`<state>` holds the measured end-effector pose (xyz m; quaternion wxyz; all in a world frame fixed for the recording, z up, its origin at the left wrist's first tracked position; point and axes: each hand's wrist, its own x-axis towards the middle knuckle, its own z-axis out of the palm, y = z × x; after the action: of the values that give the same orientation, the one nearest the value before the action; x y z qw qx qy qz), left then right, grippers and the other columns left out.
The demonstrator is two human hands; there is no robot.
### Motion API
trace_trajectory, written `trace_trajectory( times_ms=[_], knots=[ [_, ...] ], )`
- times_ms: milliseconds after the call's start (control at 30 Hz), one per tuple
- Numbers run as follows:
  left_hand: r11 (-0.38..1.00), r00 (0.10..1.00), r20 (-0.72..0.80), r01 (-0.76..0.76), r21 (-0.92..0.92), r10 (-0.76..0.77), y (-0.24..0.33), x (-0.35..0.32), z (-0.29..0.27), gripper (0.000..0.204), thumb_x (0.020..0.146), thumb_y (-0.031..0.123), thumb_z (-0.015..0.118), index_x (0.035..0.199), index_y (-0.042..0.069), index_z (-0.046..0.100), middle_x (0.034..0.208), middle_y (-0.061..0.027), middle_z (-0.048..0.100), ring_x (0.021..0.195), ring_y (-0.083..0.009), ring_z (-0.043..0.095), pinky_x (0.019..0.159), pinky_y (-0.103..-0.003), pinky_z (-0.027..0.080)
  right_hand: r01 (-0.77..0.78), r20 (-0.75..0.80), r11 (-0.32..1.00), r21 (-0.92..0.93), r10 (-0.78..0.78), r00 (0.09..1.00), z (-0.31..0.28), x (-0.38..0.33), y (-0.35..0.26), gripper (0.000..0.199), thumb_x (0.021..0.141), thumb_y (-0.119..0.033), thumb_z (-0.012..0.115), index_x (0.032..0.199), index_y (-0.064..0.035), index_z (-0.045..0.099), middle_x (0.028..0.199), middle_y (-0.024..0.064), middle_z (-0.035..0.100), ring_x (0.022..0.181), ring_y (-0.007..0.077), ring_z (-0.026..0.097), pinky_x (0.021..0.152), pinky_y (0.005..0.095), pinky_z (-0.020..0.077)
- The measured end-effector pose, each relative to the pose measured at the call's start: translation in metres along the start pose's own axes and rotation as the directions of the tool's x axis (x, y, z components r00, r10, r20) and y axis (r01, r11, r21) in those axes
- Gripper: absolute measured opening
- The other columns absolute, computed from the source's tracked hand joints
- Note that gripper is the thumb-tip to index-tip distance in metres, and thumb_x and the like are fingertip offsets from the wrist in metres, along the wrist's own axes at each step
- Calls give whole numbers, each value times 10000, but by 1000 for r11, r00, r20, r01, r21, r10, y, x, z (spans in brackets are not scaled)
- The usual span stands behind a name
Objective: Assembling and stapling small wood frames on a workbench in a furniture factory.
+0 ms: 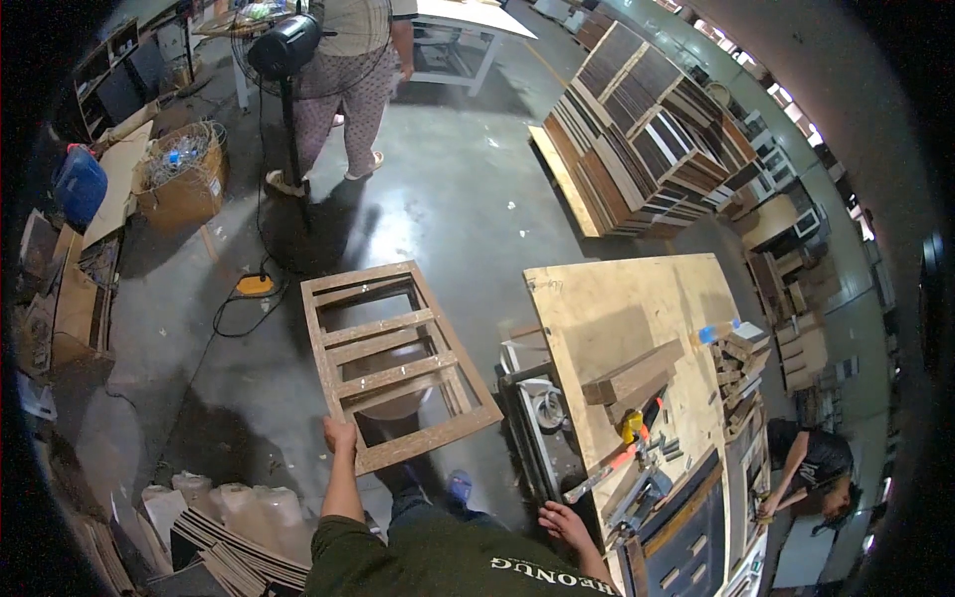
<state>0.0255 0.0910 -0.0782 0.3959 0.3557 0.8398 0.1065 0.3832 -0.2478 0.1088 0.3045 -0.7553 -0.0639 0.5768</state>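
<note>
My left hand point(340, 436) is closed around the near left corner of a brown wooden frame point(430, 438) with several crossbars. The frame hangs tilted in front of me, above the grey floor. My right hand point(565, 522) is low beside the left edge of a plywood-topped workbench point(637, 284). Its fingers are loosely bent and apart, with nothing seen in them. Near that hand on the bench lie a grey and blue tool point(647, 495), whose kind I cannot make out, and a yellow item point(632, 426). Farther back are some wooden bars point(637, 378).
A standing fan point(286, 48) and a person point(338, 109) are ahead; a cable runs to a yellow power strip point(256, 286). Boards are stacked point(637, 129) at the far right. A cardboard box point(184, 204) stands left. Another person point(816, 468) bends beyond the bench.
</note>
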Motion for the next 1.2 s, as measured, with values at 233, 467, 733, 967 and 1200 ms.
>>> trace_trajectory(
  times_ms=[233, 467, 733, 967, 1200],
  knots=[
    [999, 999, -8, 44, 14, -44, -21, 7, 32, 392, 735, 133, 614, 1095, 77, 471, 1061, -225, 618, 998, -434, 587, 853, -474, 468, -77, -52, 997, -5, 76, 996, -12, -9, 22, 533, 907, -290, 619, 1343, -43, 435, 1148, 27, 626, 956, 93, 620, 695, 209, 447],
    [987, 995, 91, -61, 146, 48, -43, 26, 40, 600, 734, 303, 706, 1204, 71, 415, 1178, -232, 555, 1068, -424, 549, 886, -487, 454, -23, -131, 987, -159, 2, 991, -39, -6, 43, 501, 891, -252, 649, 1302, -23, 475, 1106, 59, 628, 947, 123, 600, 766, 232, 465],
    [941, 995, 86, 24, 338, -56, -100, 14, 31, 833, 754, 424, 691, 1426, 131, 294, 1358, -207, 403, 1204, -410, 451, 965, -492, 418, 88, -94, 945, -314, -124, 988, -21, -9, 37, 486, 867, -261, 675, 1268, -34, 518, 1067, 45, 626, 934, 121, 577, 818, 260, 470],
    [932, 935, 355, -142, 332, 16, -133, -53, 64, 658, 773, 381, 657, 1321, 86, 442, 1271, -248, 484, 1159, -424, 491, 956, -473, 425, 64, -82, 955, -291, -92, 992, -9, -15, 55, 483, 868, -224, 678, 1278, -37, 506, 1145, 67, 609, 1027, 136, 567, 903, 290, 455],
    [683, 606, 782, -633, 366, 143, -163, -118, 106, 529, 799, 406, 648, 1167, 28, 599, 1115, -199, 631, 1062, -366, 585, 903, -423, 461, 148, -141, 842, -519, -255, 957, -3, -35, 34, 536, 830, -353, 671, 1264, -76, 521, 1170, 138, 617, 1043, 240, 609, 901, 333, 474]
  ],
)
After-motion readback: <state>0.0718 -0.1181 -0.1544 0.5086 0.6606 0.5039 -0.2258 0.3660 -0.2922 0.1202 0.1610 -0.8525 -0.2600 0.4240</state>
